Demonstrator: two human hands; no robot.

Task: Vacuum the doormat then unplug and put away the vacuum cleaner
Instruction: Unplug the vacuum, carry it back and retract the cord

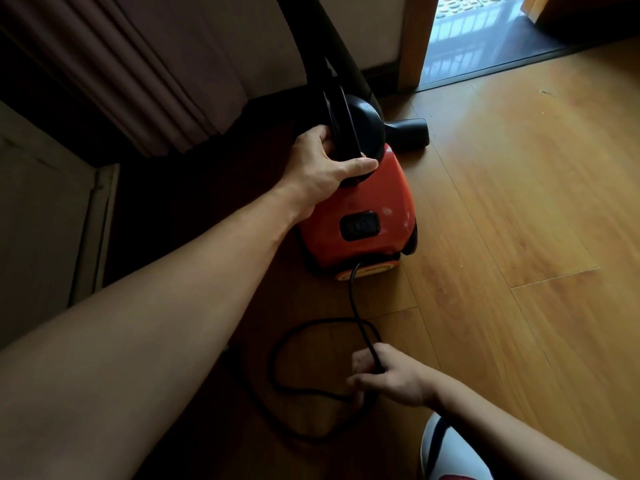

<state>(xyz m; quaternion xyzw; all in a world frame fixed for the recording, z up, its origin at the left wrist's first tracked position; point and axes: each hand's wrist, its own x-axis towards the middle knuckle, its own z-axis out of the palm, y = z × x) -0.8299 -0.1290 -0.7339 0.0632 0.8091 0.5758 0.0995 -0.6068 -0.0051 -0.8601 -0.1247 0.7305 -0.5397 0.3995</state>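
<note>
A red and black vacuum cleaner (370, 202) stands on the wooden floor near the curtain. My left hand (322, 168) grips its black handle at the top of the body. A black power cord (353, 299) runs out of the rear of the vacuum and loops on the floor. My right hand (388, 375) holds this cord, with the loop lying to its left. The black floor nozzle (408, 133) lies just beyond the vacuum, and the black hose (311, 46) rises out of view at the top. No doormat is in view.
A brown curtain (138, 81) hangs at the left, with a dark skirting below it. A doorway with a wooden frame (412, 43) opens at the top right onto a dark shiny floor. Wooden floorboards (519, 202) spread to the right. My shoe (446, 452) is at the bottom.
</note>
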